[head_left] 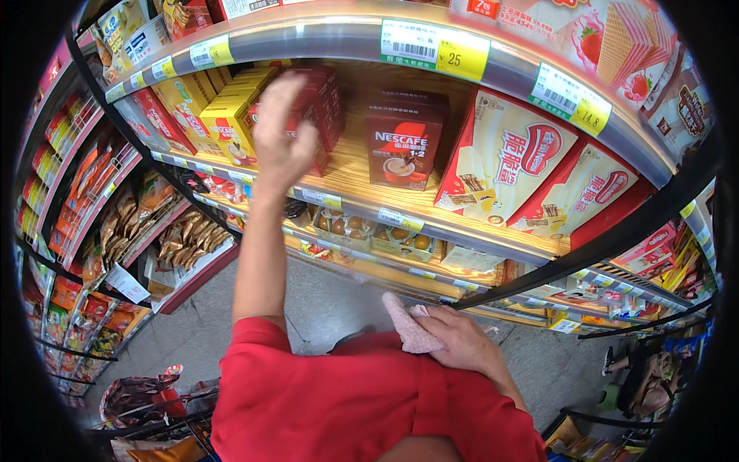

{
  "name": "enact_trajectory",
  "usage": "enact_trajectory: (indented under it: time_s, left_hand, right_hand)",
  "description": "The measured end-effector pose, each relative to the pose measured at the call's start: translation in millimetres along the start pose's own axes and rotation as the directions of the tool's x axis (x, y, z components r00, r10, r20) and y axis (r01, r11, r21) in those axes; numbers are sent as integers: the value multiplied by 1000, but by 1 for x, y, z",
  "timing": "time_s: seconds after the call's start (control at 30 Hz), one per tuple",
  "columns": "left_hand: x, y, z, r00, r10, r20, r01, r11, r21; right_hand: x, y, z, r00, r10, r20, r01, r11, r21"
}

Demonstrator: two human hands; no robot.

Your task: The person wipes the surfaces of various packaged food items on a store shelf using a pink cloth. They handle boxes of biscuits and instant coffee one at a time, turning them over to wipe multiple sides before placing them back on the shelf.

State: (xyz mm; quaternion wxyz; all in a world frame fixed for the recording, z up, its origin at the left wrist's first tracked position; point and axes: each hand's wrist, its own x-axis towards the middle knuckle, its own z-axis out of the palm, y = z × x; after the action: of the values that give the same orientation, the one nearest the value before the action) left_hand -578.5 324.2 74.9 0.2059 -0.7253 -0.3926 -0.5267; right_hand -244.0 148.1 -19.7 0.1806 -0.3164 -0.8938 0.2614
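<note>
My left hand (pixel 286 136) is raised in front of the shelf, blurred, with its fingers apart and nothing seen in it. Behind it stand dark red boxes (pixel 323 107), partly hidden, with yellow Nescafe boxes (pixel 231 118) to their left. To the right a dark red Nescafe coffee box (pixel 404 144) stands upright, another behind it. My right hand (pixel 462 338) is low by my body, closed on a pale pink cloth (pixel 411 326). Large Nestle wafer boxes (pixel 508 156) lean at the right of the same shelf.
A shelf rail with price tags (pixel 329 43) runs above my left hand. Lower shelves hold boxes of round brown items (pixel 346 225). A black shelf post (pixel 594 248) crosses at right. Snack racks (pixel 121 231) stand at left. Part of another person (pixel 646 381) shows at far right.
</note>
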Motion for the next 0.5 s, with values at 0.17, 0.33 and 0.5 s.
enact_trajectory:
  time_s: [0.17, 0.33, 0.5]
  left_hand:
    - [-8, -39, -23, 907, -302, 294, 80, 809, 582]
    - [-12, -34, -38, 889, -235, 392, -14, 843, 538]
    - [-3, -18, -51, 882, -141, 450, 26, 968, 251]
  right_hand:
    - [2, -1, 0, 999, -33, 27, 33, 999, 20]
    - [3, -1, 0, 997, -24, 69, 21, 999, 42]
    - [5, 2, 4, 996, -59, 70, 55, 997, 55]
